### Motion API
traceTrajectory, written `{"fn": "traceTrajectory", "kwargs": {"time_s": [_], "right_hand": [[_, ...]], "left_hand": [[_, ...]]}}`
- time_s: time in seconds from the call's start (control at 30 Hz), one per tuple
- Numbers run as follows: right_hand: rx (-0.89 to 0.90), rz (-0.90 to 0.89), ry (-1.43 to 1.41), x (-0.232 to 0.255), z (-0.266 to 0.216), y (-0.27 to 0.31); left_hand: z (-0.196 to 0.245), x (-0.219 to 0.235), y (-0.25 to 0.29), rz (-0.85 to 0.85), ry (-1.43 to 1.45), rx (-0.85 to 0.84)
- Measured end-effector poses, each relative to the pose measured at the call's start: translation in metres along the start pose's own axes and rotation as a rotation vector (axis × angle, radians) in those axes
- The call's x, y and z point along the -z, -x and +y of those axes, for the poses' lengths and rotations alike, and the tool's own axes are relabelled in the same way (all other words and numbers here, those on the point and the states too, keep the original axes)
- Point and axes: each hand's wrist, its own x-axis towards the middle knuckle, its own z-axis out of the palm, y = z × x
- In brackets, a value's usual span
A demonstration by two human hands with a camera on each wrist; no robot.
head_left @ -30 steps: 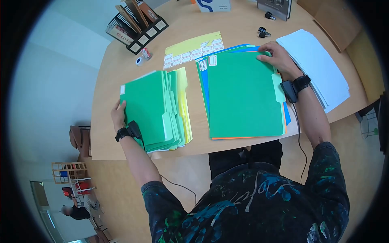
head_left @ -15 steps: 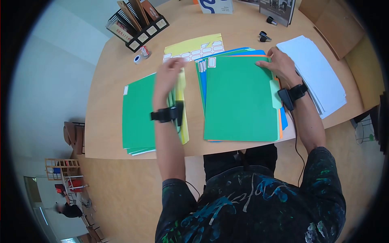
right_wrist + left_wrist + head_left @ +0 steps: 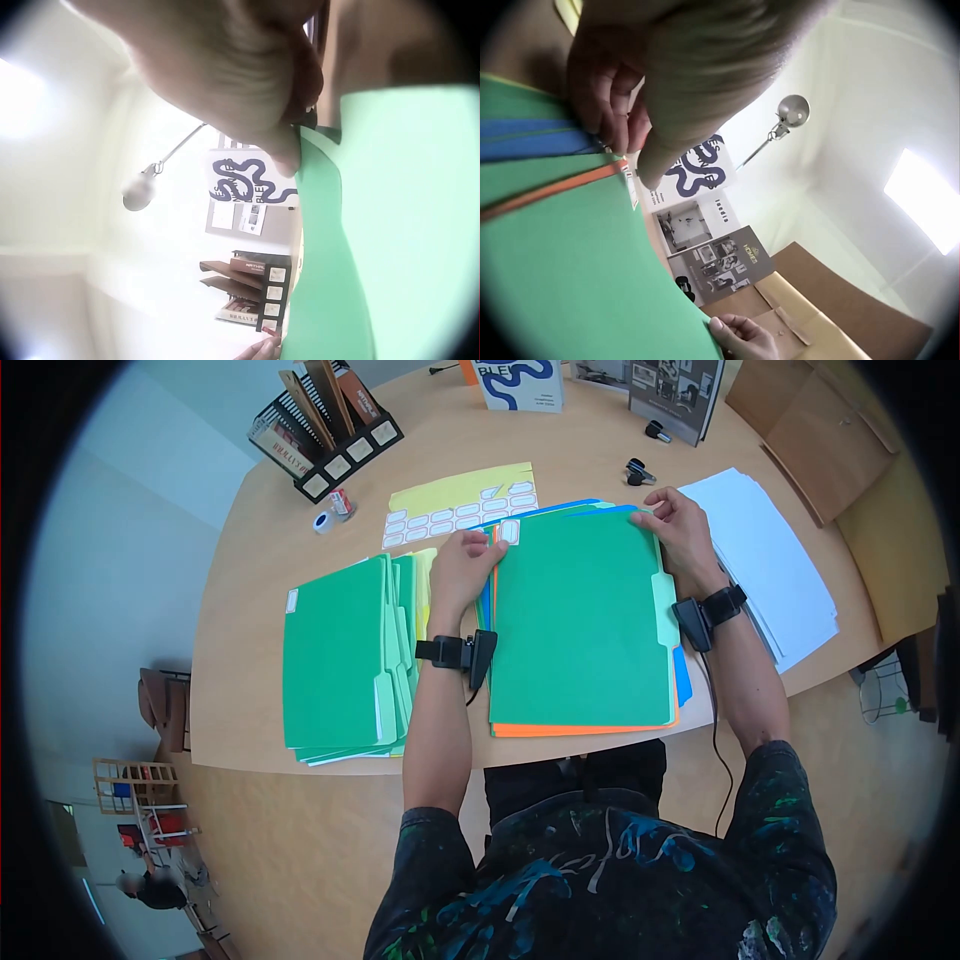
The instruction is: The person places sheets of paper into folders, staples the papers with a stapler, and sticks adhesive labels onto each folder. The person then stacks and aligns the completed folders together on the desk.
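A green file folder (image 3: 580, 630) with a white label on its upper left corner tops the right-hand stack. My left hand (image 3: 463, 575) pinches at that labelled corner, thumb by the label, fingers bent over the edge. In the left wrist view, its fingertips (image 3: 615, 142) lie close to labels on blue folders (image 3: 540, 139) underneath, with an orange folder (image 3: 555, 189) in between. At the upper right corner my right hand (image 3: 685, 535) grips the green folder, its thumb on the front. A second stack of green folders (image 3: 335, 655) lies to the left, yellow ones beneath.
White paper (image 3: 765, 565) is piled on the right. Beyond the stacks lie a sheet of labels (image 3: 460, 510), a small tape roll (image 3: 322, 522) and black clips (image 3: 638, 472). A black organiser (image 3: 338, 465) with books and upright books (image 3: 675, 395) stand at the back.
My left hand has left the outer edge of the left stack and crossed over to the right stack's upper left corner. The right hand stays at the upper right corner.
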Motion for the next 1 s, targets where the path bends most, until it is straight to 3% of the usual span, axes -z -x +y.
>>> {"fn": "traceTrajectory", "kwargs": {"time_s": [0.03, 0.13, 0.23, 0.37, 0.43, 0.57, 0.63, 0.77, 0.83, 0.87, 0.93, 1.0], "right_hand": [[-0.008, 0.038, 0.007, 0.0, -0.002, 0.001], [0.008, 0.039, -0.016, -0.001, -0.003, 0.002], [-0.058, -0.058, -0.2, -0.006, 0.015, -0.005], [-0.027, -0.045, -0.222, -0.006, 0.009, -0.002], [0.109, 0.058, 0.024, -0.004, 0.0, 0.001], [0.233, 0.125, -0.059, -0.006, -0.002, 0.0], [0.104, -0.032, -0.438, -0.005, -0.008, 0.001], [0.09, -0.047, -0.492, -0.003, -0.016, 0.004], [0.059, -0.066, -0.525, -0.001, -0.016, 0.004], [0.062, -0.069, -0.52, -0.001, -0.017, 0.004], [-0.128, -0.124, -0.666, 0.001, -0.018, 0.003], [-0.13, -0.158, -0.686, -0.001, -0.015, 0.003]], "left_hand": [[0.0, -0.001, 0.0, -0.014, 0.134, 0.0], [0.001, -0.003, 0.006, -0.026, 0.174, -0.009], [0.006, -0.004, 0.012, 0.0, 0.056, -0.074], [0.006, -0.004, 0.013, 0.019, 0.054, -0.07], [0.005, -0.004, 0.012, -0.005, -0.002, -0.081], [0.0, -0.006, 0.008, 0.038, -0.021, -0.098], [0.0, -0.007, 0.007, 0.074, 0.015, -0.175], [0.007, -0.007, 0.009, 0.014, 0.209, -0.183], [0.01, -0.009, 0.008, -0.076, 0.584, -0.094], [0.01, -0.009, 0.008, -0.073, 0.589, -0.095], [0.011, -0.011, 0.009, -0.089, 0.664, -0.062], [0.011, -0.012, 0.009, -0.07, 0.654, -0.039]]}}
